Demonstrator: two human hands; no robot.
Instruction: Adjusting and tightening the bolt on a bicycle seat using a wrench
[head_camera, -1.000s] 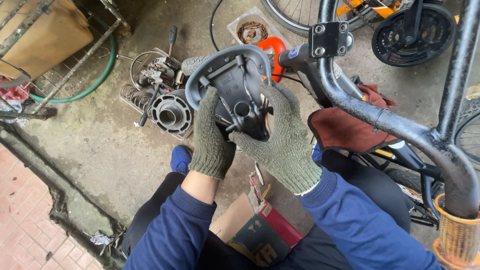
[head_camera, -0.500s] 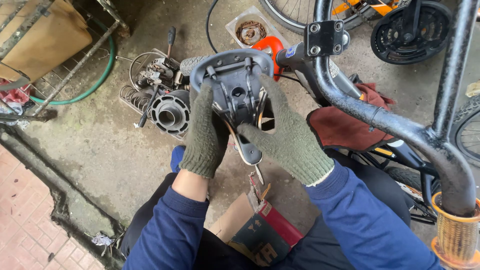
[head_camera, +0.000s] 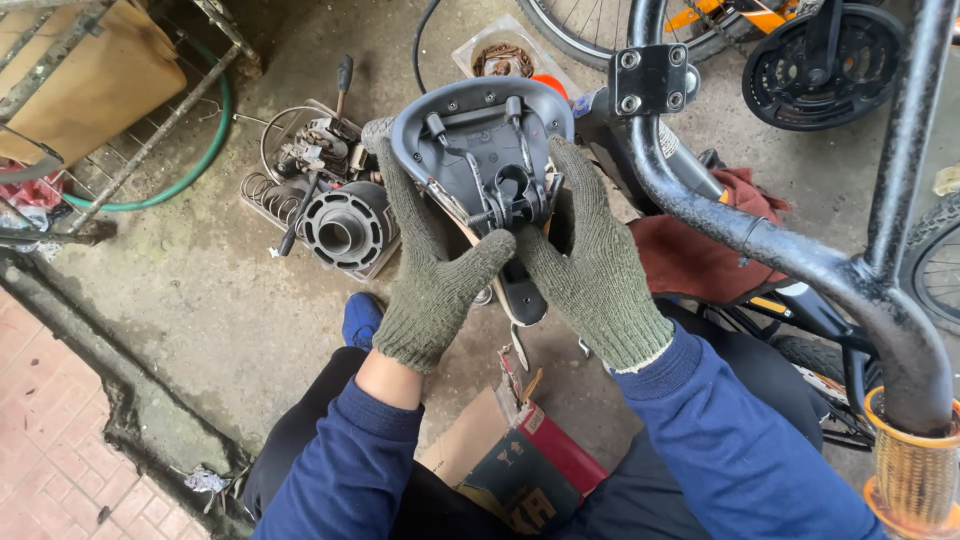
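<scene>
I am gripping the upturned saddle (head_camera: 480, 140) in both gloved hands, left hand (head_camera: 430, 265) and right hand (head_camera: 590, 265), nose pointing toward me, fingers (head_camera: 400, 190) clenching its sides.

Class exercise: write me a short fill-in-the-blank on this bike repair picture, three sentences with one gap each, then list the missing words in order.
1. The left hand and the right hand both wear knitted gloves of a dark ____ colour.
2. The two hands hold a bicycle saddle turned ____ side up, so its rails and clamp show.
3. The bicycle frame tube beside the right hand is painted ____.

Missing words: green; under; black
</scene>
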